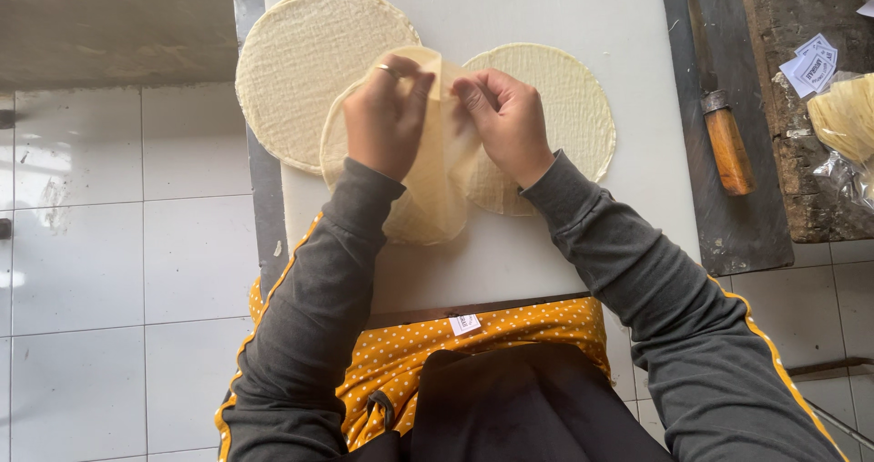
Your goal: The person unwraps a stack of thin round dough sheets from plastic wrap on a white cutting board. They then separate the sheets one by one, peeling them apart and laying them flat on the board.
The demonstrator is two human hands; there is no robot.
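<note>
Item: thin round wrapper sheet (pixel 437 184), centre of frame on white desk (pixel 637 25). I judge it light, limp, tear-prone; grip its edge. Left hand (pixel 384 116) and right hand (pixel 510 121) pinching its top edge.

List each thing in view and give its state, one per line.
left hand: pinching the lifted wrapper's edge
right hand: pinching the same edge
lifted wrapper: partly peeled up, folded
left wrapper: flat on the white board
right wrapper: flat, partly covered
knife: lying untouched on the dark slab
</note>
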